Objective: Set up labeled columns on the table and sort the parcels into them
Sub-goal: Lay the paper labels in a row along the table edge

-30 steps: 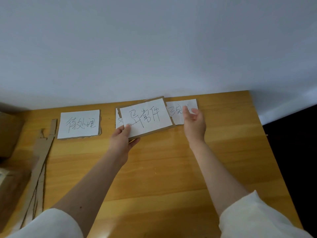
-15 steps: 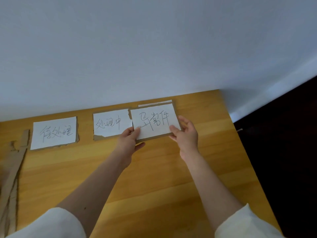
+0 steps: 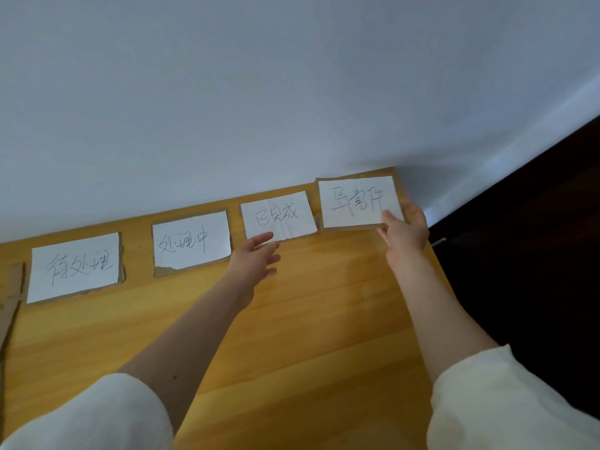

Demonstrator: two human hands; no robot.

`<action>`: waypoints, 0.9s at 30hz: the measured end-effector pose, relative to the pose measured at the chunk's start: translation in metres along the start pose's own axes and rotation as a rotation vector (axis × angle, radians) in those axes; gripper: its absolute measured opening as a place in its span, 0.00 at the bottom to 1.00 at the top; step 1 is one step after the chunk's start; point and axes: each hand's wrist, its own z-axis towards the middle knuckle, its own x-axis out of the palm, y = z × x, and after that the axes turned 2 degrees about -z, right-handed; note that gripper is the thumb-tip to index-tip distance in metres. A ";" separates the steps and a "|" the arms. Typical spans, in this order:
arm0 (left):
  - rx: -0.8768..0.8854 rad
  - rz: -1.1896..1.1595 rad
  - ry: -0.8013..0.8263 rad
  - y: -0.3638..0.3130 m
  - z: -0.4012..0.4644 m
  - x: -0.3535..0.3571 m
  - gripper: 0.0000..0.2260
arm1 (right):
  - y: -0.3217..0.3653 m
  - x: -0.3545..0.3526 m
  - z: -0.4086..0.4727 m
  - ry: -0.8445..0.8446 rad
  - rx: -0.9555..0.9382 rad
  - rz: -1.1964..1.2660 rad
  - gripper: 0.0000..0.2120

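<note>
Several white label cards with handwritten characters, backed by brown cardboard, line the far edge of the wooden table (image 3: 308, 319) along the wall. The leftmost card (image 3: 74, 267), the second card (image 3: 191, 243) and the third card (image 3: 279, 216) lie flat. My right hand (image 3: 406, 230) grips the fourth card (image 3: 357, 203) by its lower right corner at the table's far right end. My left hand (image 3: 255, 258) hovers with fingers spread just below the third card, holding nothing. No parcels are in view.
Torn cardboard strips (image 3: 11, 293) lie at the left edge. A white wall (image 3: 292, 92) stands right behind the cards. The table's right edge drops to a dark floor (image 3: 535, 238) beside my right hand.
The fourth card has moved right, from in front of the third card to the far right end. My left hand has let go of it; only the right hand holds it.
</note>
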 end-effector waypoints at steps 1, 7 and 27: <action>0.006 0.015 -0.011 0.000 0.002 0.001 0.15 | 0.002 0.000 0.009 -0.006 -0.021 -0.022 0.18; 0.037 0.080 -0.066 -0.003 0.015 0.005 0.14 | 0.000 0.007 0.049 -0.010 -0.085 -0.192 0.17; 0.011 0.043 -0.165 0.011 0.033 -0.014 0.12 | -0.050 0.028 0.057 0.062 -0.513 -1.284 0.26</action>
